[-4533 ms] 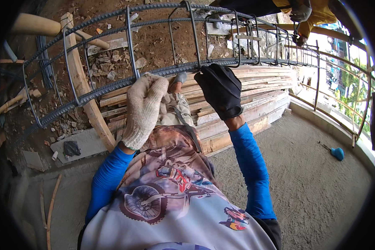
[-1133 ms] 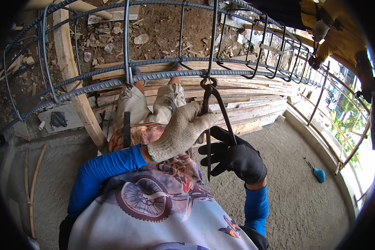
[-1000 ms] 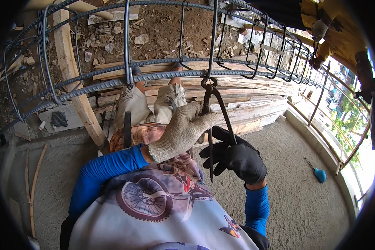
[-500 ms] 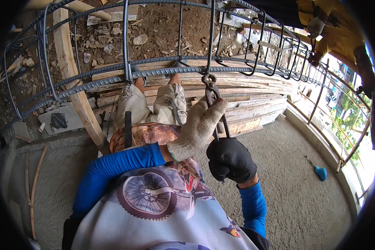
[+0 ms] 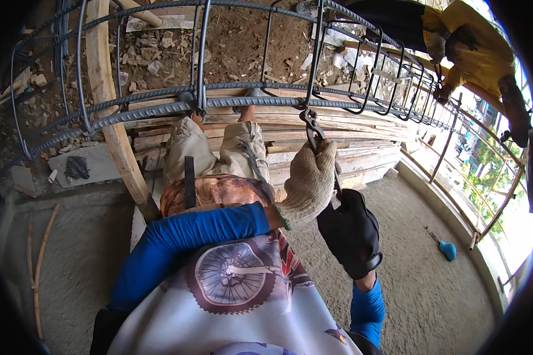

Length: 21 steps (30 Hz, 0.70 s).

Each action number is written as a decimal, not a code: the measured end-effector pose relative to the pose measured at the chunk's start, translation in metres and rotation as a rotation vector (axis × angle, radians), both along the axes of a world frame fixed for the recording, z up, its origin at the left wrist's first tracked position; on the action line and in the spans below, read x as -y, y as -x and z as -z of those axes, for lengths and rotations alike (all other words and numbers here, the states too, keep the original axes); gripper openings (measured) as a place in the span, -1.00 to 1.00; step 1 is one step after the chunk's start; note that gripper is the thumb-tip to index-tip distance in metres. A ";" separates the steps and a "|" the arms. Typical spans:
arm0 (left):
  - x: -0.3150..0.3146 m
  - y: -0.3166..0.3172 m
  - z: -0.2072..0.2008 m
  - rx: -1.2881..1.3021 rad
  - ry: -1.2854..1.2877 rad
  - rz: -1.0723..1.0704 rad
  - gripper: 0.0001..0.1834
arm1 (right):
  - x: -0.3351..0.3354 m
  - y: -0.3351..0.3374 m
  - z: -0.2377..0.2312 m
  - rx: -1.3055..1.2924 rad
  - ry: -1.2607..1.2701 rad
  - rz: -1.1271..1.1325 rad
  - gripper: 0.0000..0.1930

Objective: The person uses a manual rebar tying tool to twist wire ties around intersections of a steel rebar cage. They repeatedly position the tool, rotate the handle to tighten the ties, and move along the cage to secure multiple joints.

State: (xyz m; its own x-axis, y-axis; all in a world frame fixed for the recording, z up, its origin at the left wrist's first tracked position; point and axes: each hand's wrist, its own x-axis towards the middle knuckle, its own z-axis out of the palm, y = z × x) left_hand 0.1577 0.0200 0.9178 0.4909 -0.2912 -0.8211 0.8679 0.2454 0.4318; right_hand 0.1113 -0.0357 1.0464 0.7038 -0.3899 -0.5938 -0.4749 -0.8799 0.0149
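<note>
A pair of steel pincers [image 5: 311,125] stands with its jaws just beneath the lower ribbed bar of a rebar cage [image 5: 249,102], at the foot of a stirrup [image 5: 317,59]. My left hand [image 5: 309,183], in a cream knitted glove, is closed round the pincers just below the jaws. Lower and to the right, my right hand [image 5: 350,234] in a black glove grips the handle ends; its fingers are mostly hidden from above. Whether the jaws bite on tie wire is too small to tell.
Stacked planks [image 5: 361,148] lie beyond the pincers. A timber post [image 5: 109,100] slants past the cage at left. A blue-handled tool [image 5: 447,249] rests on the concrete floor [image 5: 408,284] at right, near a low kerb. Another person in yellow [image 5: 479,53] works at the cage's far right.
The pincers and both hands have shifted slightly right in view, along with the cage. My right hand has turned and its grip on the handles looks looser.
</note>
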 end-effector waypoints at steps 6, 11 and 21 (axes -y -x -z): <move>-0.006 0.009 0.005 0.295 -0.149 0.067 -0.59 | -0.020 0.015 0.032 0.287 0.070 -0.208 -0.64; -0.033 0.016 0.015 0.290 -0.001 0.324 -0.60 | 0.016 0.026 0.049 0.068 -0.510 0.587 -0.81; -0.040 0.030 0.038 0.471 -0.194 0.367 -0.57 | 0.016 0.076 0.131 0.333 -0.631 0.245 -0.65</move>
State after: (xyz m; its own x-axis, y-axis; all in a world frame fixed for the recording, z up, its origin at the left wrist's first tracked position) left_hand 0.1275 0.0597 0.8793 0.7095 -0.3765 -0.5956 0.5863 -0.1534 0.7954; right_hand 0.0351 -0.0516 0.9150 0.8220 -0.2146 -0.5274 -0.5494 -0.5423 -0.6357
